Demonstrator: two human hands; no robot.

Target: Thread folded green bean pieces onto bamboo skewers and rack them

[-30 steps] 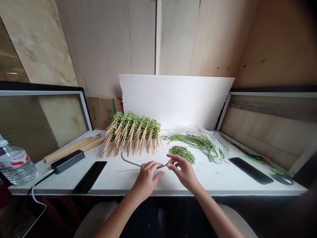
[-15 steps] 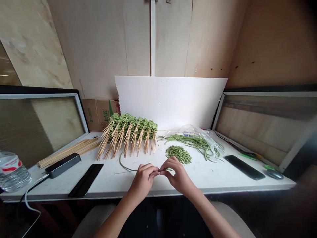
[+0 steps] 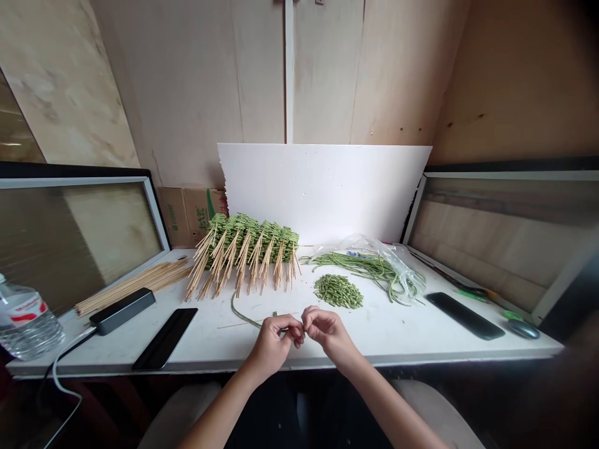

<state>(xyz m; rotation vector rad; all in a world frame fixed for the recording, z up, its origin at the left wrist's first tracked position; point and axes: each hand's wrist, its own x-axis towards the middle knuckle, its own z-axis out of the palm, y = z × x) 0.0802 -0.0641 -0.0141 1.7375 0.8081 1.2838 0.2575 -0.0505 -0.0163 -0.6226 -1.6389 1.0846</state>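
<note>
My left hand (image 3: 272,342) is closed around a long green bean (image 3: 241,313), whose loose end curves away to the left over the table. A short green bit (image 3: 275,313) sticks up just behind its knuckles. My right hand (image 3: 327,329) is closed in a pinch, its fingertips close against those of the left. What sits in that pinch is too small and covered to make out. Beyond the right hand lies a heap of short cut bean pieces (image 3: 339,291). One thin bamboo skewer (image 3: 234,325) rests on the table beside the long bean.
Skewered bean pieces (image 3: 253,240) are stacked at the back, sticks pointing forward. Loose skewers (image 3: 140,284), a black box (image 3: 122,310), a phone (image 3: 165,338) and a water bottle (image 3: 29,321) are left. Right are whole long beans (image 3: 360,265), a plastic bag (image 3: 397,268), a dark slab (image 3: 465,315) and a mouse (image 3: 523,328).
My right hand has drawn back slightly and its fingers have curled in. The green end that stuck out beyond it is gone from there; a short green bit now shows behind the left hand.
</note>
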